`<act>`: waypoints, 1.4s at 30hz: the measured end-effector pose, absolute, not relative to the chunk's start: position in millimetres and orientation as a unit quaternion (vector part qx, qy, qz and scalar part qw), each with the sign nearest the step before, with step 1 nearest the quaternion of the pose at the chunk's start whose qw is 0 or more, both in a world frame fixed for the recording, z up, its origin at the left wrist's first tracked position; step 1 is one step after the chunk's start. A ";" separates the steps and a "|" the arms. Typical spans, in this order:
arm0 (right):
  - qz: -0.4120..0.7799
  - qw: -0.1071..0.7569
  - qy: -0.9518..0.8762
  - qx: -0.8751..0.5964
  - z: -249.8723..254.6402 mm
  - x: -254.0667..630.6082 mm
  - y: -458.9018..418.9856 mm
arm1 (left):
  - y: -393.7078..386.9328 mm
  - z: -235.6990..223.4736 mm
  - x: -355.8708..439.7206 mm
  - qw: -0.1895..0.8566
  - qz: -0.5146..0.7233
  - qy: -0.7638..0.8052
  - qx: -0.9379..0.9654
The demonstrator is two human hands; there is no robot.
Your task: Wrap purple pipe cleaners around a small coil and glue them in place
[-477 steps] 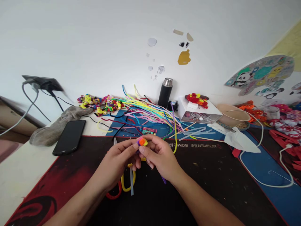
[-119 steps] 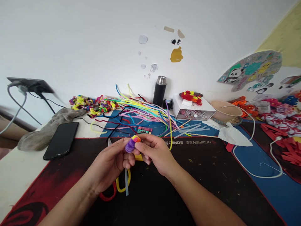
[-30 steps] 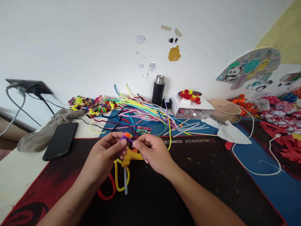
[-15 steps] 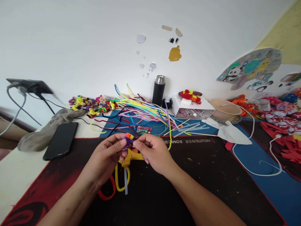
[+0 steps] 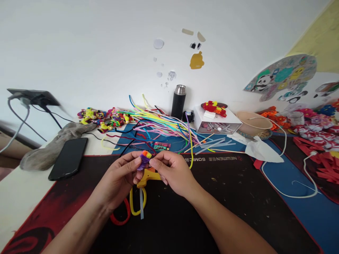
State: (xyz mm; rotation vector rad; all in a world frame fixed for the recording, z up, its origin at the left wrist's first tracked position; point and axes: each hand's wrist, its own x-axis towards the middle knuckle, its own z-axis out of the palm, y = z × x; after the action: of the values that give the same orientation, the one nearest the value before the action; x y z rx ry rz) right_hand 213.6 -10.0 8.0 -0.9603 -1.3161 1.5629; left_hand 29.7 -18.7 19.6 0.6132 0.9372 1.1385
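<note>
Between both hands I hold a small pipe-cleaner figure (image 5: 144,158), purple with an orange and yellow top. My left hand (image 5: 120,178) pinches its left side with thumb and fingers. My right hand (image 5: 173,171) pinches its right side, fingers curled. Directly beneath the hands a yellow glue gun (image 5: 148,175) lies on the black desk mat (image 5: 238,197). A clear glue stick (image 5: 141,206) and yellow and red loops (image 5: 124,215) lie below it.
A pile of coloured pipe cleaners (image 5: 161,127) lies behind the hands. A black phone (image 5: 68,158) and a grey cloth (image 5: 57,143) are at the left. A black flask (image 5: 178,102), a white box (image 5: 218,123), a bowl (image 5: 254,125), tissue (image 5: 262,152) and a white cable (image 5: 288,190) stand at the right.
Over the earlier frames the figure gained purple wrapping around its orange and yellow core. In the last second both hands shifted only slightly, still pinching the figure above the glue gun.
</note>
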 end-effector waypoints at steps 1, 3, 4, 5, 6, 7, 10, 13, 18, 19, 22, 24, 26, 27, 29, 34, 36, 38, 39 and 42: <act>0.625 0.429 -0.526 -0.385 8.2 213.6 -10.1 | -18.9 19.8 29.6 0.699 0.509 0.418 0.278; 0.624 0.431 -0.524 -0.388 8.2 213.5 -10.2 | -19.3 20.3 29.6 0.702 0.506 0.414 0.283; 0.624 0.430 -0.524 -0.390 8.0 213.5 -10.2 | -19.4 20.5 29.6 0.704 0.504 0.411 0.284; 0.624 0.429 -0.524 -0.391 7.9 213.5 -10.1 | -19.5 20.5 29.6 0.706 0.504 0.409 0.284; 0.624 0.428 -0.524 -0.391 7.7 213.5 -10.0 | -19.5 20.3 29.6 0.708 0.503 0.406 0.285; 0.626 0.426 -0.524 -0.390 7.5 213.6 -9.7 | -19.3 20.0 29.6 0.710 0.501 0.403 0.286; 0.636 0.420 -0.518 -0.388 7.0 213.8 -8.8 | -18.8 18.6 28.9 0.719 0.493 0.394 0.289; 0.644 0.414 -0.514 -0.387 6.7 214.2 -8.1 | -18.9 17.7 27.8 0.725 0.486 0.392 0.290; 0.659 0.415 -0.506 -0.371 6.5 214.3 -8.3 | -20.1 19.2 26.6 0.735 0.479 0.379 0.297; 0.664 0.415 -0.502 -0.368 6.5 214.4 -8.3 | -20.3 19.6 26.5 0.735 0.478 0.376 0.299; 0.673 0.414 -0.493 -0.364 6.7 214.7 -7.8 | -21.0 20.2 26.6 0.737 0.476 0.369 0.307; 0.677 0.415 -0.488 -0.362 6.4 215.3 -7.3 | -21.5 20.3 27.1 0.738 0.474 0.365 0.314; 0.682 0.417 -0.484 -0.356 5.4 215.8 -6.7 | -22.1 20.2 28.0 0.737 0.471 0.359 0.325; 0.684 0.419 -0.482 -0.352 4.6 216.0 -6.5 | -22.4 20.0 28.5 0.735 0.471 0.357 0.332; 0.687 0.423 -0.480 -0.344 2.9 216.1 -6.2 | -23.3 19.5 29.4 0.730 0.473 0.355 0.344; 0.693 0.425 -0.479 -0.331 1.0 215.8 -5.8 | -25.3 16.5 29.5 0.731 0.471 0.343 0.356; 0.699 0.420 -0.481 -0.324 2.1 215.9 -5.7 | -25.6 14.7 29.0 0.738 0.465 0.330 0.361; 0.707 0.409 -0.482 -0.317 3.5 216.0 -5.9 | -25.8 12.9 28.5 0.744 0.460 0.321 0.362; 0.712 0.405 -0.481 -0.312 4.1 216.0 -6.0 | -26.0 12.3 28.5 0.748 0.457 0.318 0.361; 0.720 0.400 -0.482 -0.300 4.5 215.3 -6.7 | -26.9 11.9 29.3 0.754 0.443 0.321 0.362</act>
State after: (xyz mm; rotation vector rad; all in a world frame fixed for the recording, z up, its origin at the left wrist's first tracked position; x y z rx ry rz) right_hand 215.3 -6.7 4.5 -0.7599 -1.2184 1.8203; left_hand 29.3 -26.9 11.9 0.7908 0.7007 0.9675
